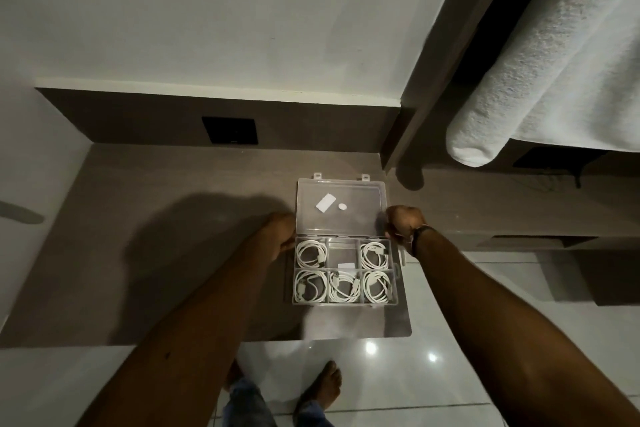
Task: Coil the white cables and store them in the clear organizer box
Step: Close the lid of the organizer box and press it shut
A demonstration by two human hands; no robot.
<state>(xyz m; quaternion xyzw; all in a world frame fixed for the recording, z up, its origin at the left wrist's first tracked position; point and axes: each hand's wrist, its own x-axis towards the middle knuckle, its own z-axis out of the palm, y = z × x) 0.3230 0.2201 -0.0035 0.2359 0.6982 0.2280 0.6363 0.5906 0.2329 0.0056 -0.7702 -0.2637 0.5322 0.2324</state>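
**Both hands on the lid, box nearly full**

My fingers are curled narrow on both sides. The left hand (282, 232) pinches the lid's left edge near the hinge line; the right hand (403, 225) is closed in a loose fist against the lid's right edge, and I cannot tell how firmly it grips. A dark band sits on that wrist.

The lid (341, 206) lies flat between my hands, swung open away from me, its long axis running left to right. The hinge sits just inside my fingertips, so I judge that closing means rolling the lid toward me over the tray. Both hands are equally near.

The box (344, 272) is clear hard plastic with thin dividers forming six compartments. Five hold coiled cables (310, 286), glossy white and springy in loose rounds; the top middle compartment holds no coil, only a small white piece at its near edge. Two white stickers show on the lid. The box rests near the right front edge of a matte brown desk (173, 270).
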